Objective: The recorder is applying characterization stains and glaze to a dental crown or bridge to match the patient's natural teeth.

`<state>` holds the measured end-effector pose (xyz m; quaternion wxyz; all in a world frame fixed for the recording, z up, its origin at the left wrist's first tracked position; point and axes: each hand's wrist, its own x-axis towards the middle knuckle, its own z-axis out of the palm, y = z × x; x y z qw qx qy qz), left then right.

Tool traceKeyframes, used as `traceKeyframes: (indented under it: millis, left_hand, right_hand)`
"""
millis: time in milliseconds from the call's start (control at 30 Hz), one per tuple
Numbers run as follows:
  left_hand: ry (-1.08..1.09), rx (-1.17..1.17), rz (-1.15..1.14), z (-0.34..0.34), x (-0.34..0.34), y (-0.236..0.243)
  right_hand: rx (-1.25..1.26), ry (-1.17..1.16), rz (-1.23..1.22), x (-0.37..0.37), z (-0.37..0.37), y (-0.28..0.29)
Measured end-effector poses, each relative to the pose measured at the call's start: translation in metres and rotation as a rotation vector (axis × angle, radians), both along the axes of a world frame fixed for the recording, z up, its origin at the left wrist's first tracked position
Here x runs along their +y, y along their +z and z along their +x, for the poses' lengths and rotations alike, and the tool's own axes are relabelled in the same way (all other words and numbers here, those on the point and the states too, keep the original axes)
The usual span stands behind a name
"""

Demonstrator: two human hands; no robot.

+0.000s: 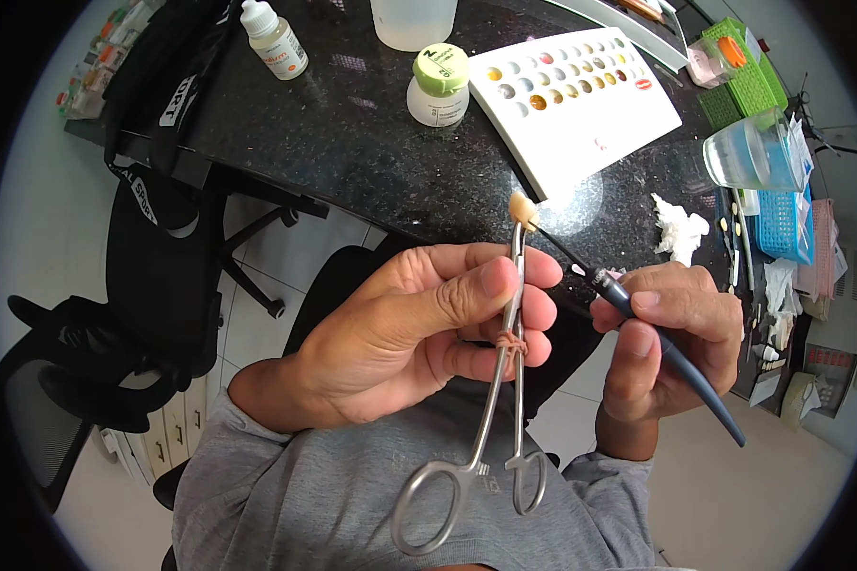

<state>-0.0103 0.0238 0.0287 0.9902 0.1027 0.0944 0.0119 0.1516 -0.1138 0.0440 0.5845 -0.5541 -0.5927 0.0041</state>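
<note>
Tooth-shaped piece (522, 207), cream in colour, sits at the upper tip of the forceps, near the edge of the black worktop (371, 162).

From left to right: a dropper bottle (274, 43) stands upright, well apart from the hands. The left hand (400, 328) is clamped on the steel forceps (491, 400), thumb in front and fingers behind; no finger occupies the rings. A jar (438, 100) with a green lid stands beside the white palette (581, 167), whose wells carry coloured material. A reddish band (511, 344) wraps the forceps shanks. If this band slips or loosens, the jaws could relax and release the piece — a fall toward the lap or floor would be likely.

The right hand (690, 314) is clamped on a dark-handled brush (700, 383), fingers and thumb together. The brush tip lies at the piece; contact cannot be confirmed. Excess side pressure could rotate or dislodge the piece, while an unsteady wrist could mark the wrong area. Beyond, crumpled tissue (679, 228) lies near a glass of clear liquid (747, 157) — a wide reach by the right arm could tip the glass.
</note>
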Motion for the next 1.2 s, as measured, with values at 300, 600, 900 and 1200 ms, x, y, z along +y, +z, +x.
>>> traceKeyframes:
  millis: [300,600,900,1200]
  left_hand:
    - [-0.018,0.081,0.122,0.0,-0.003,0.0]
    - [-0.008,0.074,0.189,0.003,-0.004,0.0]
    - [-0.001,0.069,0.196,0.002,-0.005,-0.002]
    - [0.066,0.064,0.307,0.005,-0.011,-0.008]
  right_hand:
    - [0.018,0.026,0.021,0.001,0.002,-0.001]
    - [0.023,0.05,0.018,0.0,0.002,0.001]
    - [0.027,0.029,0.034,-0.001,0.001,-0.004]
    - [-0.034,-0.565,-0.069,-0.004,0.036,0.045]
